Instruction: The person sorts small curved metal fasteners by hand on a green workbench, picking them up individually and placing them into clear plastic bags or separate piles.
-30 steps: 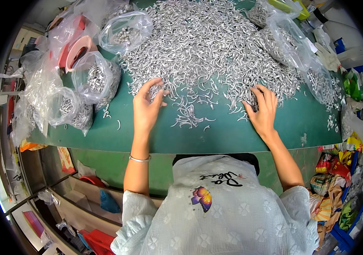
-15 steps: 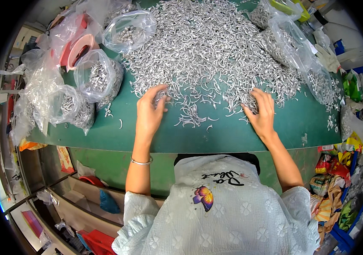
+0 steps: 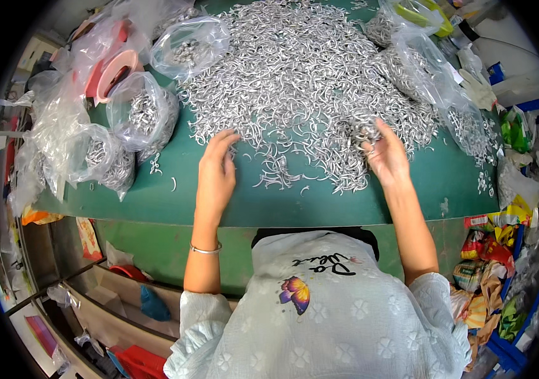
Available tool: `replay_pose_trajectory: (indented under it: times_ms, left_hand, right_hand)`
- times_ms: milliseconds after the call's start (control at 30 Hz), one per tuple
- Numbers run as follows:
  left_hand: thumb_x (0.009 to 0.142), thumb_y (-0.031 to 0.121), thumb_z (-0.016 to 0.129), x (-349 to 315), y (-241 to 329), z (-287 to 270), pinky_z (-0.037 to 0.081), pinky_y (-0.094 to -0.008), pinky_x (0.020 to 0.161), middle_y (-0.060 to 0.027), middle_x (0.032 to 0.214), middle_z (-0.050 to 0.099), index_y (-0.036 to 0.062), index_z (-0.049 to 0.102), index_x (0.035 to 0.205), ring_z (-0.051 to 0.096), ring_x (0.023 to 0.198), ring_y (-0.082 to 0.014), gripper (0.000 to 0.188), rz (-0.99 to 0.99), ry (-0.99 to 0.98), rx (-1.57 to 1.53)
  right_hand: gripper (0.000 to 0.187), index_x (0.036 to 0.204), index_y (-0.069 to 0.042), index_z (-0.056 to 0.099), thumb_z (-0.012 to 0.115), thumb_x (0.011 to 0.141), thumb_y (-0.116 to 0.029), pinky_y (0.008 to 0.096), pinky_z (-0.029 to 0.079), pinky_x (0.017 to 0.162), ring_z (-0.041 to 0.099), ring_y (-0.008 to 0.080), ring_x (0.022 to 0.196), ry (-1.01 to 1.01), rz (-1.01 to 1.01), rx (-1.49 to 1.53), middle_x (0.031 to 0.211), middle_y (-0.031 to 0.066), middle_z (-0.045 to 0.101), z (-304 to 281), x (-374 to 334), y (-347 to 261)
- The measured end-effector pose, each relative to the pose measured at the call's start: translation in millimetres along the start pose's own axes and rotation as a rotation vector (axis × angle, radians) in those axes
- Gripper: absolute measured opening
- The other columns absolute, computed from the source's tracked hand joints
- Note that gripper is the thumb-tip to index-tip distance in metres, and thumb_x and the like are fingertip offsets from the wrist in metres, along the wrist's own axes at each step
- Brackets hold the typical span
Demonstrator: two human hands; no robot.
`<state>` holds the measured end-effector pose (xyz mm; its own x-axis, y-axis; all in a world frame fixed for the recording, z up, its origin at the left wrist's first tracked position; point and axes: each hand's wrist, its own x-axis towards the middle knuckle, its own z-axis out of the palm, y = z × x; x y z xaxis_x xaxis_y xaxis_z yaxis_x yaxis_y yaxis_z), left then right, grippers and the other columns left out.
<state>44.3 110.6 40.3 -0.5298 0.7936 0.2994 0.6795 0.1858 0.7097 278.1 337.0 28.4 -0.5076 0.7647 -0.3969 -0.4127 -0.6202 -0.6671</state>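
Observation:
A wide heap of small, curved silvery metal pieces (image 3: 295, 69) covers the far part of the green table (image 3: 269, 208). My right hand (image 3: 388, 155) is at the heap's near right edge, its palm turned partly up and inward. A clump of the metal pieces (image 3: 364, 128) lies in its curled fingers. At the near left edge of the heap, my left hand (image 3: 217, 174) rests with fingers extended and thumb apart. A few pieces show beside its fingertips. Between the hands, a small loose group of pieces (image 3: 278, 169) lies closer to me.
Clear plastic bags of metal parts (image 3: 143, 117) stand at the left, near a pink plastic basin (image 3: 118, 72). More filled bags (image 3: 418, 69) lie at the right. Stray pieces (image 3: 173, 184) sit near the left front. Colourful packages (image 3: 481, 252) fill a blue rack beyond the table's right side.
My right hand has turned palm inward and lifted a clump of metal pieces. More pieces now lie spread left of it. My left hand has straightened its fingers slightly.

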Motion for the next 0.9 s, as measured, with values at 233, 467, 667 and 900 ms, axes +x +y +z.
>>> replay_pose_trajectory:
  times_ms: [233, 467, 667, 900]
  left_hand:
    - [0.076, 0.009, 0.073, 14, 57, 40, 0.041, -0.0449, 0.099, -0.0124, 0.128, 0.058, 0.0072, 0.061, 0.119, 0.053, 0.12, -0.0328, 0.046, 0.179, -0.319, 0.157]
    - [0.078, 0.027, 0.073, 13, 77, 131, 0.032, -0.0576, 0.104, -0.0108, 0.136, 0.046, 0.0144, 0.056, 0.124, 0.035, 0.133, -0.0362, 0.051, 0.639, -0.54, 0.145]
    - [0.075, 0.007, 0.064, 7, 65, 116, 0.041, -0.0449, 0.092, -0.0106, 0.121, 0.054, 0.006, 0.057, 0.108, 0.046, 0.12, -0.0317, 0.034, 0.685, -0.45, 0.302]
    - [0.068, -0.01, 0.058, 14, 42, 78, 0.045, -0.0373, 0.091, -0.0158, 0.108, 0.054, 0.0039, 0.057, 0.102, 0.052, 0.107, -0.0342, 0.037, 0.41, -0.266, 0.046]
  right_hand:
    - [0.026, 0.118, -0.002, 0.057, 0.059, 0.094, -0.011, 0.0263, 0.049, 0.057, 0.065, 0.0144, 0.078, -0.049, -0.079, -0.389, 0.094, 0.0059, 0.066, -30, -18, -63]
    - [0.025, 0.12, -0.005, 0.06, 0.053, 0.099, -0.016, 0.0208, 0.042, 0.055, 0.058, 0.0054, 0.069, 0.056, -0.34, -0.995, 0.097, 0.0014, 0.066, -42, -19, -85]
    - [0.025, 0.118, -0.005, 0.061, 0.049, 0.1, -0.016, 0.0192, 0.042, 0.057, 0.056, 0.0048, 0.07, -0.048, -0.373, -0.999, 0.102, 0.0033, 0.067, -48, -22, -96]
    - [0.033, 0.125, -0.003, 0.055, 0.053, 0.099, -0.023, 0.0175, 0.043, 0.057, 0.058, 0.0062, 0.072, -0.237, -0.079, -0.568, 0.108, 0.0054, 0.067, -28, -19, -85]
